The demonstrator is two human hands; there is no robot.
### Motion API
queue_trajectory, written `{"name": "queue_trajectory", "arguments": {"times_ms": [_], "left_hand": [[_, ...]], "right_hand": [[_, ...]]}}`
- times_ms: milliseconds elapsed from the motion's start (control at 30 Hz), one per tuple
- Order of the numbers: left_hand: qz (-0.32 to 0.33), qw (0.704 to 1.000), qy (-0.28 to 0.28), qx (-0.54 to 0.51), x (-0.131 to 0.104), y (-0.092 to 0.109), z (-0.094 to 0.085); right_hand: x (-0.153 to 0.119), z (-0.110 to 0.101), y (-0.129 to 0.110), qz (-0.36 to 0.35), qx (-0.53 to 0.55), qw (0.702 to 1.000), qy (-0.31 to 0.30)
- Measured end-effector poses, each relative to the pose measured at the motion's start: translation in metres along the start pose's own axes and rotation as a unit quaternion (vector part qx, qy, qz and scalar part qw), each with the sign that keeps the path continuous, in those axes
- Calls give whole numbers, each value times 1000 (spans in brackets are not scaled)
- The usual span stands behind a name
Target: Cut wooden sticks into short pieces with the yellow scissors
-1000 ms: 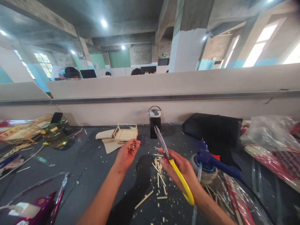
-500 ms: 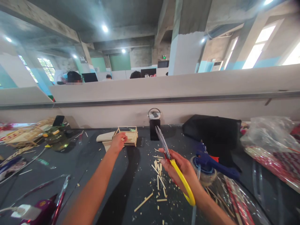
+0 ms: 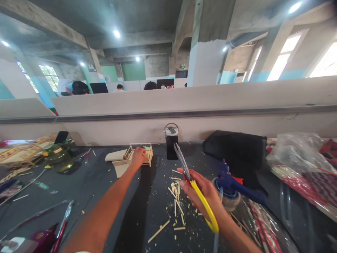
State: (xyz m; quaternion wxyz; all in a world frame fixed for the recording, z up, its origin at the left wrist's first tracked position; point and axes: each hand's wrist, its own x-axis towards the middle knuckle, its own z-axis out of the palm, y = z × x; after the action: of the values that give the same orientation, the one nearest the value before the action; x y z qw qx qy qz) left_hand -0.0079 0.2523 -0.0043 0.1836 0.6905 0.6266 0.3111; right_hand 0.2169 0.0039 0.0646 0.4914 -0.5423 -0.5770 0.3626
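Note:
My left hand [image 3: 139, 156] reaches over a small model frame of thin wooden sticks [image 3: 149, 158] near the back of the dark table. Its fingers are curled together inside the frame, and whatever they hold is hidden. Flat pale wood pieces [image 3: 116, 155] lie at the frame's left. Scissors with yellow and red handles [image 3: 201, 198] are in my right hand [image 3: 202, 189], blades pointing up and away, slightly parted. Below and left of that hand lie several short cut wooden sticks [image 3: 175, 196] and crumbs.
A blue glue gun [image 3: 234, 182] rests on a jar right of my right hand. A phone [image 3: 172, 147] leans on a white round device. Plastic-wrapped packs [image 3: 302, 179] lie far right, a black bag [image 3: 237, 147] behind. A glass jar [image 3: 59, 160] and wooden models [image 3: 21, 154] stand left.
My left hand has moved slightly right and down into the stick frame; the small pieces at its fingertips no longer show. My right hand keeps the scissors in nearly the same pose.

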Motion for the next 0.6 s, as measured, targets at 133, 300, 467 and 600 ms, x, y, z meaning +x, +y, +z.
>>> {"name": "queue_trajectory", "arguments": {"times_ms": [133, 300, 467, 600], "left_hand": [[18, 998, 12, 61, -3, -3, 6], [38, 996, 18, 78, -2, -2, 3], [59, 996, 42, 48, -11, 5, -14], [61, 995, 84, 4, -39, 16, -32]], "right_hand": [[0, 0, 1, -3, -1, 1000, -3], [-1, -2, 0, -5, 10, 1000, 3], [-4, -7, -10, 6, 48, 999, 7], [-6, -12, -18, 16, 66, 998, 19]]}}
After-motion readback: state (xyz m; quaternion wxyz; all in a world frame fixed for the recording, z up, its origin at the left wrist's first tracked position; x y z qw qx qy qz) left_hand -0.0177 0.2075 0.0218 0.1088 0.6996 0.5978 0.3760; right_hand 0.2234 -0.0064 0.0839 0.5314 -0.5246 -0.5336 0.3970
